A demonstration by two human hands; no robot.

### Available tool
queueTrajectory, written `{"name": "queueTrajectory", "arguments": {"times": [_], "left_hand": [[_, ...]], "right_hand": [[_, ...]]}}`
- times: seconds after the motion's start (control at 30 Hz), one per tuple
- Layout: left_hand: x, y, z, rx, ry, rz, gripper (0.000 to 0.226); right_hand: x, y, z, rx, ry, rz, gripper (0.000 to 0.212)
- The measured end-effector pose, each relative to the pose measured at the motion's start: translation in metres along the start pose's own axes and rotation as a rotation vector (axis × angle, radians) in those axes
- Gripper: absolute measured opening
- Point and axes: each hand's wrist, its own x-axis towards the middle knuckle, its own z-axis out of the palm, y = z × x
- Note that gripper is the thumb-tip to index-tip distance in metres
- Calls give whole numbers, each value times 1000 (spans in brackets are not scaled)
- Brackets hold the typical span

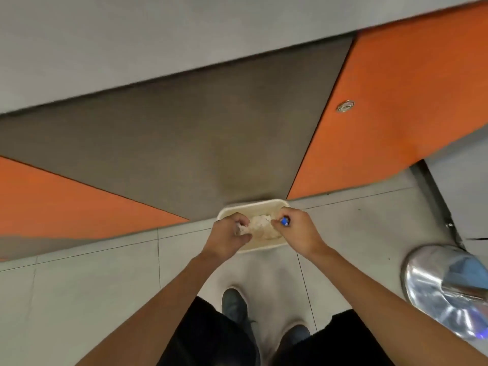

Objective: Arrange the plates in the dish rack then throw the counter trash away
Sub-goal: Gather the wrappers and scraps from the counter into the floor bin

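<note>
Looking straight down; the view is smeared by motion. Far left, an orange cabinet door (52,202) stands above the tiled floor (92,281). Left hand (227,235): fingers clenched over the left rim of the pale tray (253,206), thumb below, fingertips touching the crumpled paper (260,225) that lies inside. The tray is carried in the air, ahead of our shoes (233,305), low before the cabinet fronts. Right hand (298,231): fingers curled at the tray's right rim, pinching a small blue piece (284,221); what the piece is we cannot tell. Far right, down on the floor, sits a shiny steel bin (433,291), well apart from the tray; whether its top is open we cannot make out. No plates or rack in view; we judge the trash run to be the step in hand. To do it well, we hold the tray level so the light paper does not slide off. We turn the body toward the bin rather than reaching, and bring the tray over the opening before tipping. The blue piece goes last, dropped low so it does not bounce out. Risk: with both hands busy, none is free for a lid.
</note>
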Motion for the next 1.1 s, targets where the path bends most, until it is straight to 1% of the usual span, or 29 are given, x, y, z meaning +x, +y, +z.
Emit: {"name": "queueTrajectory", "arguments": {"times": [0.13,0.23,0.33,0.37,0.47,0.53,0.6,0.7,0.8,0.9,1.0,1.1], "left_hand": [[68,-45,32,203,-20,115,31],[106,-79,51,399,-22,227,40],[133,-103,62,516,-89,291,45],[140,-107,64,564,-110,322,47],[150,-114,64,693,-120,379,49],[147,-114,60,668,-61,401,43],[141,-115,55,592,-7,411,35],[135,-116,51,522,37,433,29],[136,-115,57,511,45,477,23],[137,-109,57,487,66,507,17],[127,-103,55,423,133,502,15],[86,-77,44,319,136,493,20]], "right_hand": [[61,54,37,-225,-20,-138,18],[94,91,58,-289,-41,-273,9],[122,119,73,-348,-64,-352,3],[130,127,77,-379,-61,-377,4],[142,147,85,-398,-46,-410,21],[140,153,87,-358,-27,-441,21],[133,155,86,-314,-10,-451,17],[126,154,86,-297,-7,-478,15],[124,152,87,-308,-21,-502,14],[121,147,89,-296,-22,-531,7],[114,133,84,-297,-35,-521,10],[85,96,66,-341,-19,-491,10]]}}
